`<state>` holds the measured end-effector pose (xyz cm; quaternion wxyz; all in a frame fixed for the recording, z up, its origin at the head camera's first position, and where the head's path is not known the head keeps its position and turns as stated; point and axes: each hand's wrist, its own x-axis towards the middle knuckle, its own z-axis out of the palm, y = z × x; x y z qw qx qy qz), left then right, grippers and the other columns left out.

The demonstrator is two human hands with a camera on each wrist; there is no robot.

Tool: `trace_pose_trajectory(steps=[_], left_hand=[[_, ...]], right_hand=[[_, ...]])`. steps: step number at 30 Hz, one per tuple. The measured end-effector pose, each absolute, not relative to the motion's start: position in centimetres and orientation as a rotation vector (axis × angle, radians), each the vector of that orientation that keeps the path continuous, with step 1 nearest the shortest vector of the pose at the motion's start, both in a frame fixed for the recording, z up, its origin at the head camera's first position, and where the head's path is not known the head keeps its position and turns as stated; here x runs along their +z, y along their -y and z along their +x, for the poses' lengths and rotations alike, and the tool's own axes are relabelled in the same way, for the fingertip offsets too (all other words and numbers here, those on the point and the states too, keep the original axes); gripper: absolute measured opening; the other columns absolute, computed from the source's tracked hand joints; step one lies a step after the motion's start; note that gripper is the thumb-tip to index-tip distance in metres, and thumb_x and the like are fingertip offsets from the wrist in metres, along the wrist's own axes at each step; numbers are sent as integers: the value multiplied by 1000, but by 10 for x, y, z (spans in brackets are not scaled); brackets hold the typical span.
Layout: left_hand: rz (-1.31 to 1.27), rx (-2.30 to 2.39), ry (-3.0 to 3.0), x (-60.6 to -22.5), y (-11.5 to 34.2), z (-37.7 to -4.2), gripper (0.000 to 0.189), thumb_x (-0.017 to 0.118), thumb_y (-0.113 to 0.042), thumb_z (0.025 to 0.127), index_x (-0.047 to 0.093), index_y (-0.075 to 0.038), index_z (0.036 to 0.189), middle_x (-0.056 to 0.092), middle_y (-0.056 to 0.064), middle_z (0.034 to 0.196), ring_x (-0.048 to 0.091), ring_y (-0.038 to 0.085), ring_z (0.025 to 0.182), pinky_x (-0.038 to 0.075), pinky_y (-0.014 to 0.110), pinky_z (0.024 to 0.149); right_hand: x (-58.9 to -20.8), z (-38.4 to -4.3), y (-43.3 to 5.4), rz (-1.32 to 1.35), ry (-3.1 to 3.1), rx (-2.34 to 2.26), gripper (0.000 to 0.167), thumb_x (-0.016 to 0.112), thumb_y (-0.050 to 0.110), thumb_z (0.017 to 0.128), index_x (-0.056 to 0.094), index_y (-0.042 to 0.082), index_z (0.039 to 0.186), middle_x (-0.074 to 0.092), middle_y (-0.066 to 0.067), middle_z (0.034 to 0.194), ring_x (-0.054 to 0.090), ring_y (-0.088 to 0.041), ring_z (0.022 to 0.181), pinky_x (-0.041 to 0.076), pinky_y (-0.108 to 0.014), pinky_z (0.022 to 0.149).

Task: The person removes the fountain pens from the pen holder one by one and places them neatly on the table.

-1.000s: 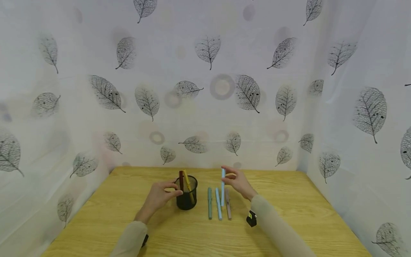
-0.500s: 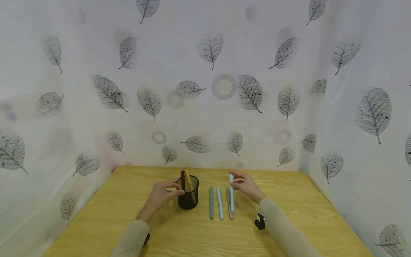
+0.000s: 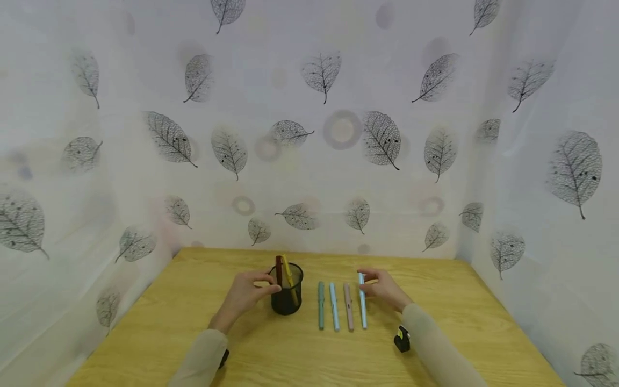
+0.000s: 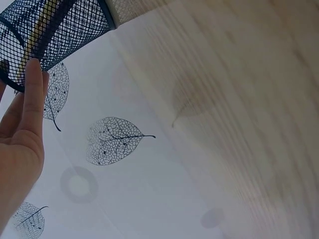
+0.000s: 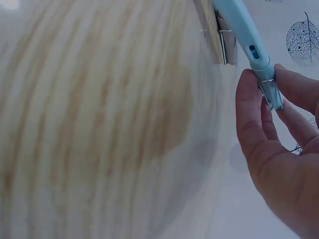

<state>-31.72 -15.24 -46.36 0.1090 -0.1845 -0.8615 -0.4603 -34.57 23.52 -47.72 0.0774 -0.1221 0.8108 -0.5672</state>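
Observation:
My left hand (image 3: 244, 293) holds the black mesh pen holder (image 3: 286, 305) by its near-left side, fingers and thumb at the rim; the left wrist view shows the thumb along the mesh (image 4: 82, 27). A dark red pen (image 3: 278, 267) and a yellow pen (image 3: 289, 277) lean inside it. Between thumb and fingertips my right hand (image 3: 385, 289) pinches a light blue pen (image 3: 363, 312) by its upper end. That pen slants down to the table. To its left lie a mauve pen (image 3: 348, 309), another light blue pen (image 3: 335, 307) and a green pen (image 3: 321, 307), roughly parallel and apart.
A wood-grain table (image 3: 290, 357) carries everything. Behind it and along both sides hangs a pale curtain (image 3: 309, 177) printed with dark leaves. A black wrist device (image 3: 402, 339) sits under the right sleeve.
My right hand has carried the light blue pen rightward, past the mauve pen, and lowered it to the table. The left hand stays at the holder. The head view has shifted slightly.

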Motion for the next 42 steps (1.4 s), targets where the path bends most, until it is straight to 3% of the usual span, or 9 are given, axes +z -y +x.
trace_pose_trajectory(steps=[8, 21, 42], left_hand=[[-521, -1388, 2526, -459, 150, -315, 13, 81, -35, 79, 76, -23, 84, 62, 14, 133, 65, 34, 115, 60, 21, 69], [-532, -1392, 2530, -461, 150, -316, 15, 81, -35, 79, 77, -22, 85, 62, 14, 134, 63, 35, 117, 61, 23, 70], [-532, -1360, 2538, -459, 150, -315, 14, 81, -35, 78, 76, -23, 83, 62, 14, 134, 62, 36, 118, 61, 23, 70]], right_hand=[[-484, -350, -240, -230, -2442, -1640, 52, 65, -1, 90, 48, -7, 140, 59, -26, 119, 64, -20, 90, 60, -35, 76], [-482, -346, -237, -217, -2438, -1555, 50, 67, -3, 89, 51, -9, 136, 56, -27, 120, 63, -23, 91, 61, -38, 76], [-485, -352, -235, -306, -2532, -1411, 48, 69, -2, 88, 52, -15, 132, 59, -25, 110, 61, -17, 77, 60, -30, 67]])
